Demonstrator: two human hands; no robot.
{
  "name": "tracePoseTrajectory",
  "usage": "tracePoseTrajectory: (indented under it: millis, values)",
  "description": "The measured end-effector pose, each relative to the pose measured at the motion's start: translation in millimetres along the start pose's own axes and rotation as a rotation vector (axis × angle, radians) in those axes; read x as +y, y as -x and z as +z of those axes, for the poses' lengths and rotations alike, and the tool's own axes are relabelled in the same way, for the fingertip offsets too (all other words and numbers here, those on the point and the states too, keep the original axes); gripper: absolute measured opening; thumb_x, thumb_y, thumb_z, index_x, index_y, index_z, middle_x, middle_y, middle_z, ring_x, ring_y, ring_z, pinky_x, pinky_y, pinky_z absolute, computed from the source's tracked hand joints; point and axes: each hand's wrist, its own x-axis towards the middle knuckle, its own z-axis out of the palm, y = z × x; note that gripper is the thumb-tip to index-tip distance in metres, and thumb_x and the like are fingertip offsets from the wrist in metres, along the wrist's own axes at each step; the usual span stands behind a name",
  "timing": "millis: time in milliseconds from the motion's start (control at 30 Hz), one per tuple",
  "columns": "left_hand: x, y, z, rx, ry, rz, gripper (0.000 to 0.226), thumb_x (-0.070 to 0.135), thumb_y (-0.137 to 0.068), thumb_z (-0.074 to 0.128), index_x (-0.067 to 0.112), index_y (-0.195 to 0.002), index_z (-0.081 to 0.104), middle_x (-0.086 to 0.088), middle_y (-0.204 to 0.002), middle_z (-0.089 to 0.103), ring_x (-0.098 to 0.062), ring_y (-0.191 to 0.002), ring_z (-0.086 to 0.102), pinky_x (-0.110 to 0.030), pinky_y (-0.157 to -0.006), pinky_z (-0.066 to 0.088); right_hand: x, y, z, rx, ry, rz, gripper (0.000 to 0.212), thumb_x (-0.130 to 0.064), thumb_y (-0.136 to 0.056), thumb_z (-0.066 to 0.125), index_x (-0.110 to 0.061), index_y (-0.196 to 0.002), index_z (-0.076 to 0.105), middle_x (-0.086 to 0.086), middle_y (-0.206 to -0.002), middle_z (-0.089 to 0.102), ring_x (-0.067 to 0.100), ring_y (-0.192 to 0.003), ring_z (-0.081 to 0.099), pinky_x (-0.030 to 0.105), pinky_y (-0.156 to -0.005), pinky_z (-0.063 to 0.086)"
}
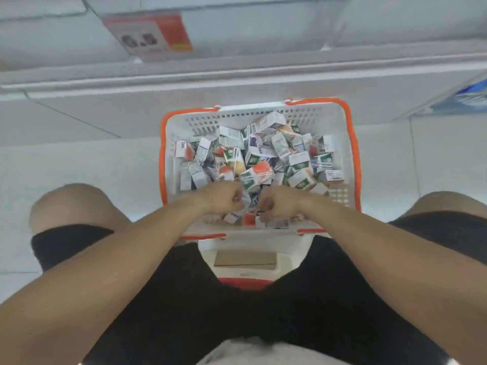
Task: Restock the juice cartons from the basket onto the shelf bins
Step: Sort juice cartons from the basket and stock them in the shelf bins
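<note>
A white basket (168, 143) with an orange rim sits on the floor between my knees. It is heaped with several small juice cartons (259, 171) in white, green, orange and purple. Both hands reach down into its near end. My left hand (224, 198) has its fingers curled down among the cartons, and my right hand (280, 202) is curled the same way right beside it. The fingertips are buried among cartons, so what each one grips is hidden. The picture is blurred.
A white shelf edge (237, 67) runs across the top, with an orange and white price tag (151, 35) on it. Blue packaging (471, 94) shows at the far right. Pale floor tiles lie either side of the basket. A white stool (245, 262) sits under me.
</note>
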Motion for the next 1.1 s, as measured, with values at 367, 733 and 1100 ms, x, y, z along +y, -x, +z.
tracePoseTrajectory:
  millis: [367,733,1100]
  values:
    - [5,-44,-10,-0.021,-0.267,0.041,0.038,0.045,-0.086,0.070,0.012,-0.076,0.055,-0.003,-0.071,0.056,-0.019,-0.062,0.051,-0.033,-0.059,0.041,-20,-46,7,-0.104,0.481,0.076,0.071,-0.039,-0.075,0.083,-0.023,-0.138,0.056,-0.007,-0.143,0.052,0.019,-0.122,0.055,0.026,-0.093,0.044]
    - [6,-26,16,0.142,-0.104,-0.017,0.059,0.039,-0.070,0.086,0.009,-0.111,0.057,-0.004,-0.101,0.061,-0.023,-0.093,0.060,-0.034,-0.075,0.051,0,-26,8,0.199,0.024,0.094,0.035,-0.029,-0.079,0.081,-0.020,-0.111,0.071,-0.004,-0.105,0.072,0.016,-0.090,0.068,0.035,-0.087,0.056]
    - [-15,39,-13,0.335,0.413,-0.223,0.040,0.046,-0.075,0.076,0.008,-0.064,0.067,-0.001,-0.058,0.071,-0.017,-0.060,0.069,-0.032,-0.072,0.060,-3,-34,-3,0.641,0.164,0.064,0.076,0.000,-0.079,0.072,-0.021,-0.146,0.042,0.008,-0.148,0.038,0.030,-0.136,0.038,0.044,-0.111,0.039]
